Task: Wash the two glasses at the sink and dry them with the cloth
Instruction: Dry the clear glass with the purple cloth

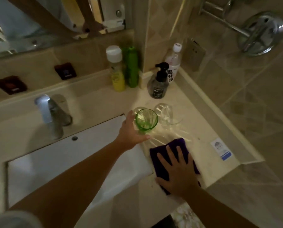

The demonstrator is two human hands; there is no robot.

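My left hand (131, 134) grips the green glass (146, 120), apparently upright; my right hand (177, 171) presses flat, fingers straight, on the purple cloth (175, 143).

Dim warm light, soft blur, edges bowed

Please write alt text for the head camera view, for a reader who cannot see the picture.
At a bathroom sink, a person's left hand grips a green glass on the counter, while the right hand presses flat on a purple cloth. A clear glass stands beside the green one, with bottles behind.
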